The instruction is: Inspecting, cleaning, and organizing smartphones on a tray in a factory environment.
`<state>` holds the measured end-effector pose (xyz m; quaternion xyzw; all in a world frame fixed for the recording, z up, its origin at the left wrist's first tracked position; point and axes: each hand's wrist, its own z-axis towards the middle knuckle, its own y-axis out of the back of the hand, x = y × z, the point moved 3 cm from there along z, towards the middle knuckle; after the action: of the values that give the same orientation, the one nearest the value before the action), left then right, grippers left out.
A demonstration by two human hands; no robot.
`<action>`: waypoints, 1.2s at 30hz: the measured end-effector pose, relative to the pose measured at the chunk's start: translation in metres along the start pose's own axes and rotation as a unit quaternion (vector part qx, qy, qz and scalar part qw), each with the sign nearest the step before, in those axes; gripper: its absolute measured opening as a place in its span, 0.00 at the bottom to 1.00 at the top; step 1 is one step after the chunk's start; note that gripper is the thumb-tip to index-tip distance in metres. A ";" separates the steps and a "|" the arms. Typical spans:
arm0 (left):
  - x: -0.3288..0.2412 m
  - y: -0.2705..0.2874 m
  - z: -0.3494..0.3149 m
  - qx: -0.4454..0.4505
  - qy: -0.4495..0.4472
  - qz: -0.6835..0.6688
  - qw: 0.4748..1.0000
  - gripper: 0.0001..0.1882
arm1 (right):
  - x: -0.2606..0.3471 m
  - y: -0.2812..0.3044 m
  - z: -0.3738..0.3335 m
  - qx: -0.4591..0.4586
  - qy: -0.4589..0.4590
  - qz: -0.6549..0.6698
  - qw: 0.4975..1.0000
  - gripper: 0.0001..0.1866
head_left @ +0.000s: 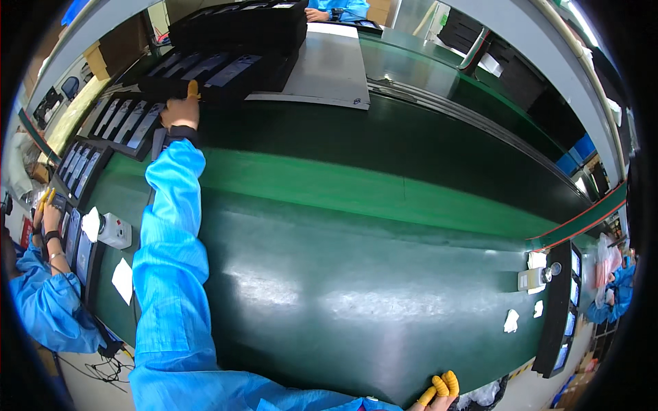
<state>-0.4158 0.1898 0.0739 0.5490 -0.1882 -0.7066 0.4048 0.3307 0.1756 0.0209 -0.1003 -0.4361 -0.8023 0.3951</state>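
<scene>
My left hand [181, 113] is stretched out to the far left, its yellow-covered thumb upright against the front edge of a black tray [243, 94]. Its other fingers curl at that edge and are partly hidden; the hand looks closed on the tray. Flat, phone-like panels [233, 70] lie in the tray's slots. At the near edge of the green table [329, 240], my right hand [437, 394] shows only its yellow-covered fingers, slightly bent and a little apart, with nothing visible in them. The lower frame edge cuts off the rest of that hand.
More black trays of panels [130, 123] line the left side. A white bottle [114, 231] stands near a co-worker's hands [51, 219]. Rightward are another bottle [531, 279], crumpled wipes [511, 320] and a tray [556, 335]. A grey board [325, 72] lies at the back.
</scene>
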 end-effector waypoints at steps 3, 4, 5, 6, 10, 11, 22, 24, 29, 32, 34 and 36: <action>-0.034 -0.031 -0.058 0.249 0.422 -0.459 0.741 0.41 | -0.004 0.003 -0.003 0.005 -0.007 -0.018 1.000 0.09; -0.029 -0.043 -0.055 0.250 0.415 -0.464 0.741 0.41 | -0.002 0.005 -0.004 -0.002 -0.008 -0.015 1.000 0.09; -0.020 -0.069 -0.041 0.266 0.317 -0.586 0.697 0.38 | -0.001 0.007 -0.005 0.010 -0.013 -0.013 1.000 0.09; -0.019 -0.080 -0.027 0.278 0.210 -0.691 0.633 0.35 | 0.000 0.005 -0.006 0.021 -0.019 -0.014 0.999 0.09; -0.021 -0.069 -0.007 0.303 0.251 -0.729 0.560 0.23 | -0.008 0.007 -0.005 0.037 0.025 0.000 0.999 0.09; -0.025 -0.049 -0.023 0.315 0.242 -0.716 0.575 0.17 | -0.006 0.010 -0.005 0.044 0.026 0.001 0.999 0.09; 0.076 0.192 -0.323 0.404 0.199 -0.649 0.613 0.12 | -0.026 -0.009 -0.015 -0.001 0.085 0.072 0.994 0.13; 0.074 0.223 -0.387 0.434 0.284 -0.643 0.564 0.12 | -0.023 -0.011 -0.012 0.001 0.068 0.153 0.986 0.12; 0.079 0.250 -0.512 0.827 0.120 -0.407 0.368 0.39 | -0.028 -0.001 -0.001 0.007 -0.051 0.356 0.933 0.15; 0.046 0.289 -0.506 0.920 -0.092 -0.244 0.293 0.30 | -0.044 0.002 0.010 0.020 -0.184 0.467 0.865 0.17; 0.038 0.285 -0.484 0.817 -0.211 -0.314 0.435 0.29 | -0.048 0.010 0.017 0.021 -0.228 0.469 0.853 0.19; 0.042 0.288 -0.437 0.617 -0.229 -0.390 0.644 0.23 | -0.063 0.018 0.026 0.024 -0.235 0.413 0.879 0.20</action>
<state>0.0924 0.0621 0.1096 0.5153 -0.4360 -0.6222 -0.3966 0.3805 0.2250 0.0157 -0.4474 -0.4540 -0.5082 0.5792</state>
